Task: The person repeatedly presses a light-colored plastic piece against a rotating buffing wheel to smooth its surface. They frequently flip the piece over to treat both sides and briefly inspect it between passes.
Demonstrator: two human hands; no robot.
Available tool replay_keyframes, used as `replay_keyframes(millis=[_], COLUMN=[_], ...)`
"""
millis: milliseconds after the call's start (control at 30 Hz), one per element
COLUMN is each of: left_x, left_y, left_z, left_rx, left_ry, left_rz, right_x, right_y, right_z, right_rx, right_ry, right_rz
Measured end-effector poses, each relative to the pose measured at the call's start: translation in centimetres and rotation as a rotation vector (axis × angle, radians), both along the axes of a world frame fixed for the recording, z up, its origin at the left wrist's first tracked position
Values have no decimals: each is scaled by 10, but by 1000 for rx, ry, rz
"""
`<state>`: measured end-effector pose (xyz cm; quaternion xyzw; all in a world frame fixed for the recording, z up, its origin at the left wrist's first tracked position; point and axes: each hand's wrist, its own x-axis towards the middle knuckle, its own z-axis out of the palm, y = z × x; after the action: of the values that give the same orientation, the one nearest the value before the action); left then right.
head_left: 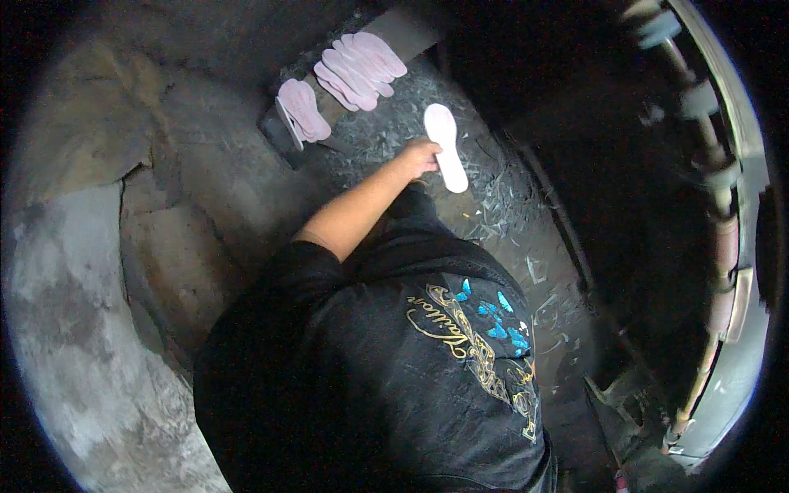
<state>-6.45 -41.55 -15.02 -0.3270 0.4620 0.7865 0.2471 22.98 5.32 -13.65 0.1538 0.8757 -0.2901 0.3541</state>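
Observation:
My left hand (421, 158) is closed on a pale, whitish shoe sole (446, 148), gripping its side near the narrow middle. The sole is held lengthwise, with its wider end farther away from me. My left arm reaches forward from a black short sleeve. Beyond the hand lies a fanned row of pale pink shoe soles (362, 74), several of them overlapping. A smaller group of pink soles (304, 111) rests to the left of that row, beside a thin white edge. My right hand does not show.
Thin pale scraps (497, 205) litter the dark floor around the held sole. A long machine part with a pipe and fittings (722, 197) runs down the right side. Grey, worn sheeting (74, 271) covers the left. A dark box-like edge (282, 141) stands beside the smaller group.

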Motion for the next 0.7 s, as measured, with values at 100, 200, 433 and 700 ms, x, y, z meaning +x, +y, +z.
replay_keyframes(millis=[100,200,433,700], left_x=[-32,-67,-181,-141], left_y=[-56,-115,-195,-192], left_z=[-25,-36,-64,-115], left_rx=[-20,-98,-148,-527], left_ry=[-85,-113,19,-16], left_rz=[105,176,358,-163], right_x=[-1,-14,-77,-126], right_y=[-1,-21,-71,-94], right_z=[-11,-6,31,72], right_rx=[17,10,-57,-97], right_ry=[-14,8,184,152], right_rz=[-14,-29,-88,-237])
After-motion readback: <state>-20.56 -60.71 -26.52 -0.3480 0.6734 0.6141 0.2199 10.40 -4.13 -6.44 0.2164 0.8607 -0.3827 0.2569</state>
